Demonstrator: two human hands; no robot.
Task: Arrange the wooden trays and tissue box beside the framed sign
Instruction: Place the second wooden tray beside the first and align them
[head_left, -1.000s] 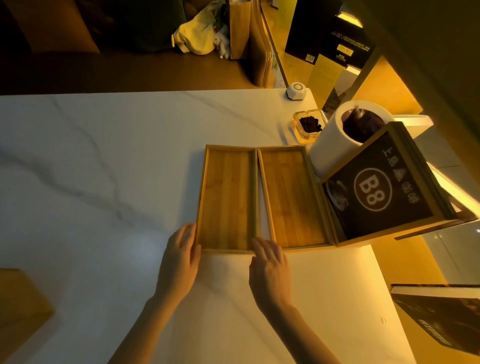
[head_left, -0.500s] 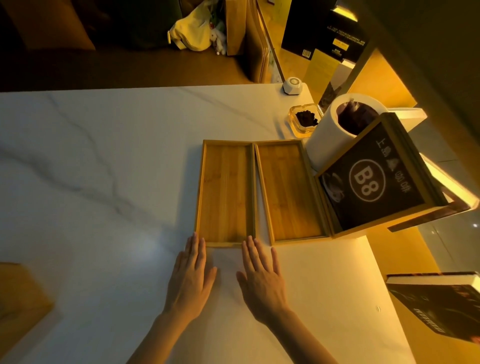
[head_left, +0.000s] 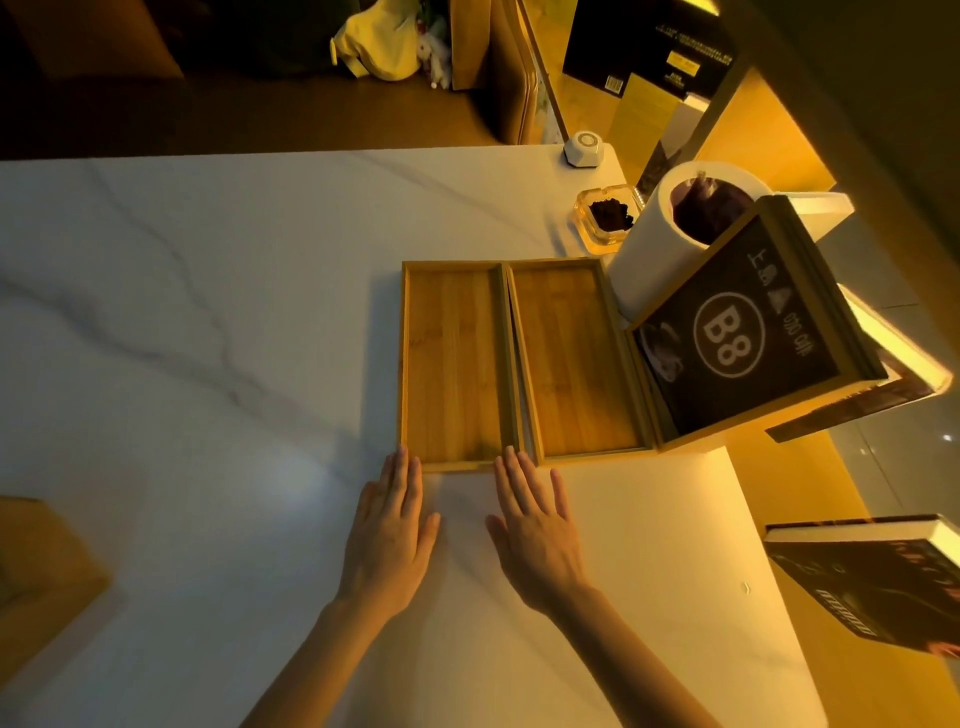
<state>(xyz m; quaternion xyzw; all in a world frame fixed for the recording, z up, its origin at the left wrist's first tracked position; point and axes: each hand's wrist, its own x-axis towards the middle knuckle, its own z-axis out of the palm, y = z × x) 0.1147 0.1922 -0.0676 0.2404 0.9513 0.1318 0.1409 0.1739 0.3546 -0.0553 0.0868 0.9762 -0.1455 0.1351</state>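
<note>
Two shallow wooden trays lie side by side on the white marble table (head_left: 208, 312): the left tray (head_left: 454, 364) and the right tray (head_left: 574, 358), long sides nearly touching. The right tray rests against the wood-framed black "B8" sign (head_left: 737, 338). My left hand (head_left: 389, 535) lies flat on the table, fingertips at the left tray's near left corner. My right hand (head_left: 535, 530) lies flat too, fingertips touching the near edge where the trays meet. Both hands hold nothing. A wooden box-like object (head_left: 41, 566) sits at the table's left edge, partly cut off.
Behind the sign stands a white cylindrical holder (head_left: 654, 244), with a glass ashtray (head_left: 605, 213) and a small white device (head_left: 584, 148) further back. A dark book (head_left: 872, 582) lies off the table's right edge. Beyond the far edge are chairs and bags.
Both hands slid back off the trays' near edge and flattened on the table, fingers stretched out. The trays and sign have stayed put.
</note>
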